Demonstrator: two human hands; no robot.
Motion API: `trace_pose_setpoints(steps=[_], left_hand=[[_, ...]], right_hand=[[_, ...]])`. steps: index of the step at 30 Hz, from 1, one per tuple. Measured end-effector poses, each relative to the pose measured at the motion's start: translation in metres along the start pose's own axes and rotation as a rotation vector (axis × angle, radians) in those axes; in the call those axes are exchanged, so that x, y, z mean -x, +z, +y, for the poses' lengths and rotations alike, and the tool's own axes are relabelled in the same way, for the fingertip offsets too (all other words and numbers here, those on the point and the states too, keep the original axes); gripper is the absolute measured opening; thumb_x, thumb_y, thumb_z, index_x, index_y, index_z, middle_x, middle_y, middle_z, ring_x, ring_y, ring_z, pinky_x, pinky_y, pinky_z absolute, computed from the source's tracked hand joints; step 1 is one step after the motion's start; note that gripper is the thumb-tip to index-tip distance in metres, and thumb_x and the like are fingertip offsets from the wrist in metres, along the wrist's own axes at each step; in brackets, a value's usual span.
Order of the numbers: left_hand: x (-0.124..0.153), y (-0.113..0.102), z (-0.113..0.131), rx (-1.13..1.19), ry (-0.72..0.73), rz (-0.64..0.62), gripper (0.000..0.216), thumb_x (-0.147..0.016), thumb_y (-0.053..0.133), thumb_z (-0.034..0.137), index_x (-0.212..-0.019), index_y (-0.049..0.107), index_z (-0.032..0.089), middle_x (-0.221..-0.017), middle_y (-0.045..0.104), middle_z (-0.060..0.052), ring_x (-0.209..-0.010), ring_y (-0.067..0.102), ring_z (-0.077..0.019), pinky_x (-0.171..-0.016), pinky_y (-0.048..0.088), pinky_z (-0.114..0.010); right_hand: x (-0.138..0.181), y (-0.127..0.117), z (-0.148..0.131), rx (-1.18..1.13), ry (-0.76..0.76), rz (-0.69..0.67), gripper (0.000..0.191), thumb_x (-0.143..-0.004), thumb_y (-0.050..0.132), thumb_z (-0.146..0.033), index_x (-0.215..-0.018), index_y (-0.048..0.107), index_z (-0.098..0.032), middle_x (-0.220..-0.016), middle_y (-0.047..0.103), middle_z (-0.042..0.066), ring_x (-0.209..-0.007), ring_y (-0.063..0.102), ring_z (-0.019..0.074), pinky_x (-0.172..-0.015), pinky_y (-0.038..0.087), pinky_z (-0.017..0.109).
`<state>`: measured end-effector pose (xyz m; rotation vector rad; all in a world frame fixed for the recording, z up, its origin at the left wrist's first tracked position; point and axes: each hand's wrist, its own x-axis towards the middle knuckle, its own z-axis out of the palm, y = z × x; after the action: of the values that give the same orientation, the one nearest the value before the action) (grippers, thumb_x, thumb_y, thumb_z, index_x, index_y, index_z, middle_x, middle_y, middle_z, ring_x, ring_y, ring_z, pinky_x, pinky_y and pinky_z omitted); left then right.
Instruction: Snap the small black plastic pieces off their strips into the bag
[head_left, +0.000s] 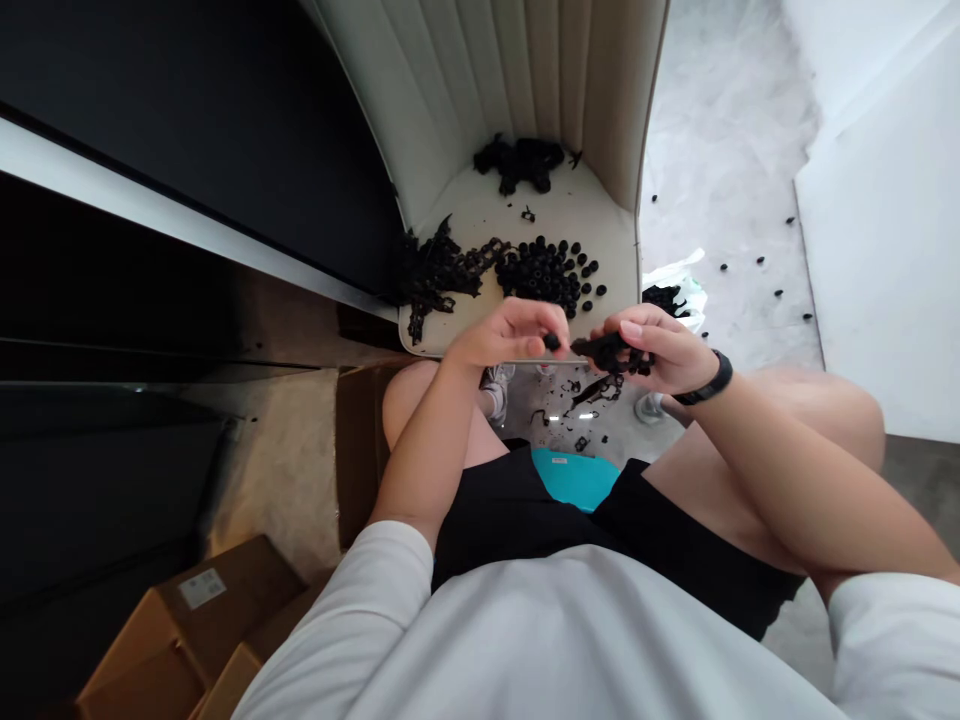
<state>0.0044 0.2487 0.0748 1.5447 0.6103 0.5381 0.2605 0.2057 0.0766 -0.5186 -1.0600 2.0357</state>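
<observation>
In the head view, over the near edge of the chair seat (615,215), the left hand (514,333) pinches a small black piece (551,342); just right of it, the right hand (664,348) grasps a black cluster (609,350), long axis roughly along that edge, narrow tip toward the left hand.
</observation>
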Motion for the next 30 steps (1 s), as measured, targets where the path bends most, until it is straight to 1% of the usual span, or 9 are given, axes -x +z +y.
trace_pose_setpoints(steps=[2, 4, 7, 11, 16, 20, 23, 26, 30], left_hand=[[0.003, -0.018, 0.001, -0.216, 0.010, 0.252, 0.057, -0.088, 0.078, 0.079, -0.101, 0.079, 0.024, -0.103, 0.079, -0.009, -0.095, 0.076, -0.0226, -0.089, 0.064, -0.040], [0.006, -0.037, -0.002, -0.454, -0.036, 0.481, 0.036, -0.097, 0.078, 0.056, -0.112, 0.081, 0.024, -0.108, 0.078, -0.007, -0.097, 0.074, -0.0204, -0.093, 0.062, -0.038], [0.008, -0.056, -0.013, -0.736, -0.168, 0.648, 0.021, -0.093, 0.078, 0.024, -0.113, 0.083, 0.019, -0.101, 0.076, -0.007, -0.090, 0.069, -0.0186, -0.093, 0.060, -0.038], [0.007, -0.061, -0.026, -0.848, -0.251, 0.638, 0.026, -0.087, 0.077, 0.013, -0.112, 0.085, 0.017, -0.094, 0.071, -0.005, -0.084, 0.066, -0.0181, -0.092, 0.058, -0.038], [0.004, -0.055, -0.028, -0.811, -0.181, 0.698, 0.023, -0.086, 0.082, 0.016, -0.108, 0.085, 0.019, -0.099, 0.068, -0.005, -0.079, 0.061, -0.0161, -0.092, 0.058, -0.037], [-0.002, -0.045, -0.020, -0.733, -0.061, 0.822, 0.015, -0.100, 0.075, 0.031, -0.110, 0.079, 0.021, -0.101, 0.069, -0.006, -0.087, 0.064, -0.0185, -0.094, 0.058, -0.037], [0.000, -0.044, -0.017, -0.711, -0.027, 0.787, 0.019, -0.108, 0.063, 0.036, -0.110, 0.076, 0.022, -0.104, 0.071, -0.007, -0.097, 0.068, -0.0207, -0.096, 0.057, -0.035], [0.023, -0.064, -0.022, -0.722, -0.188, 0.736, 0.012, -0.098, 0.075, 0.032, -0.105, 0.070, 0.022, -0.089, 0.069, -0.003, -0.087, 0.067, -0.0191, -0.092, 0.058, -0.035], [0.067, -0.098, -0.037, -0.587, -0.617, 0.709, 0.053, -0.067, 0.101, 0.026, -0.096, 0.057, 0.025, -0.066, 0.060, 0.007, -0.062, 0.063, -0.0155, -0.071, 0.058, -0.033]], right_hand=[[0.000, -0.004, -0.001, 0.056, -0.020, 0.018, 0.066, -0.093, 0.086, -0.055, -0.058, 0.040, -0.023, -0.058, 0.034, -0.004, -0.054, 0.037, 0.0119, -0.051, 0.029, 0.029], [-0.001, -0.007, -0.001, 0.121, -0.040, 0.027, 0.067, -0.095, 0.085, -0.055, -0.057, 0.039, -0.023, -0.055, 0.031, -0.005, -0.054, 0.036, 0.0121, -0.051, 0.027, 0.030], [-0.002, -0.010, 0.000, 0.218, -0.065, -0.007, 0.066, -0.100, 0.080, -0.054, -0.057, 0.042, -0.021, -0.055, 0.035, -0.005, -0.054, 0.034, 0.0110, -0.053, 0.024, 0.031], [-0.003, -0.011, 0.000, 0.311, -0.078, -0.048, 0.065, -0.104, 0.075, -0.052, -0.058, 0.042, -0.021, -0.056, 0.035, -0.005, -0.054, 0.030, 0.0104, -0.055, 0.023, 0.032], [-0.003, -0.014, 0.002, 0.371, -0.084, -0.023, 0.066, -0.103, 0.075, -0.058, -0.059, 0.042, -0.022, -0.058, 0.032, -0.005, -0.057, 0.030, 0.0118, -0.058, 0.026, 0.033], [-0.005, -0.015, 0.001, 0.449, -0.091, 0.023, 0.066, -0.100, 0.074, -0.067, -0.062, 0.045, -0.022, -0.061, 0.033, -0.004, -0.059, 0.029, 0.0124, -0.057, 0.023, 0.033], [-0.009, -0.013, -0.002, 0.599, -0.137, 0.113, 0.064, -0.093, 0.081, -0.071, -0.066, 0.052, -0.021, -0.065, 0.039, -0.003, -0.061, 0.032, 0.0122, -0.057, 0.023, 0.032], [-0.011, -0.010, -0.005, 0.703, -0.159, 0.201, 0.062, -0.093, 0.082, -0.069, -0.066, 0.054, -0.021, -0.063, 0.041, -0.003, -0.062, 0.035, 0.0126, -0.057, 0.025, 0.031], [-0.011, -0.011, -0.006, 0.719, -0.129, 0.186, 0.061, -0.098, 0.076, -0.068, -0.066, 0.055, -0.021, -0.061, 0.048, -0.001, -0.060, 0.041, 0.0129, -0.056, 0.030, 0.031]])
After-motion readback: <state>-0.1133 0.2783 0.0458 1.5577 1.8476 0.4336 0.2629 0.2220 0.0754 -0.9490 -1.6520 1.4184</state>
